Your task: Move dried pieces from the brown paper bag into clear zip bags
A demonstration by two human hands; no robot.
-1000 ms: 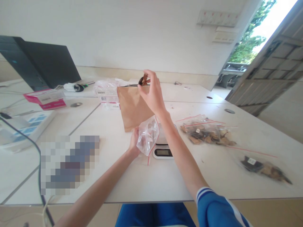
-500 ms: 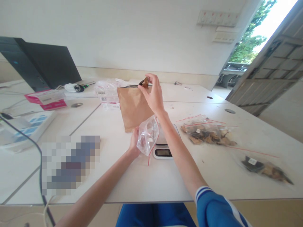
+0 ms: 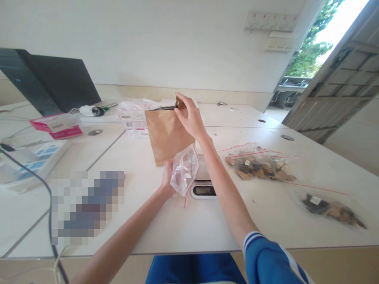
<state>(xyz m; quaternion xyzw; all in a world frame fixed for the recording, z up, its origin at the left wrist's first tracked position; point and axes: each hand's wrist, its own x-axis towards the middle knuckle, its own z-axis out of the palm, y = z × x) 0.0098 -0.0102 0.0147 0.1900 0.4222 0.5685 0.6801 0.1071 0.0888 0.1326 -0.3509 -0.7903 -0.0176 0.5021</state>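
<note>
Two bare hands worked above one white counter [image 3: 189, 232]. The left hand [image 3: 168, 177] gripped one clear, red-edged plastic zip bag [image 3: 184, 169], its mouth gaping; the right hand [image 3: 192, 121] pinched one dark brown, curled dry piece [image 3: 180, 103] at the mouth of one upright brown paper bag [image 3: 170, 136]. Below the right hand lay one white scale with a dark display [image 3: 204, 191], partly covered by the right forearm [image 3: 229, 189] and the zip bag, which also overlapped the paper bag's lower corner. Right of both hands lay overlapping filled clear bags [image 3: 260, 165], too jumbled to count, and one separate filled clear bag [image 3: 331, 209]. Left of the left hand stood one black computer case [image 3: 65, 85].
</note>
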